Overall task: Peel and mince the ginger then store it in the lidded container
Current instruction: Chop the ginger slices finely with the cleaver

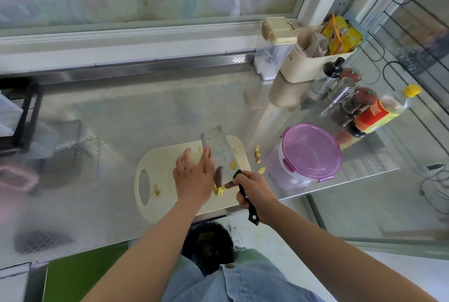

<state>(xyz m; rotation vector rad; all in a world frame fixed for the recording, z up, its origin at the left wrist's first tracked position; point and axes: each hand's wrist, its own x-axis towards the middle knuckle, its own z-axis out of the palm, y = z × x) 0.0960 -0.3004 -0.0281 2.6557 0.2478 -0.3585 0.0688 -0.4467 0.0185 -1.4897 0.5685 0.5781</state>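
Observation:
A cream cutting board lies on the steel counter. My right hand grips the black handle of a cleaver whose flat blade is tilted over the board. My left hand lies with straight fingers against the blade's left face. Small yellow ginger bits show under the blade near my hands, and a few more ginger bits sit by the board's handle hole. Ginger peel scraps lie on the counter right of the board. The clear container with a purple lid stands to the right, closed.
Sauce bottle, spice shakers and a cream caddy crowd the back right. A lidded clear canister stands by the window. A black rack sits at left. The counter's front edge runs just below the board.

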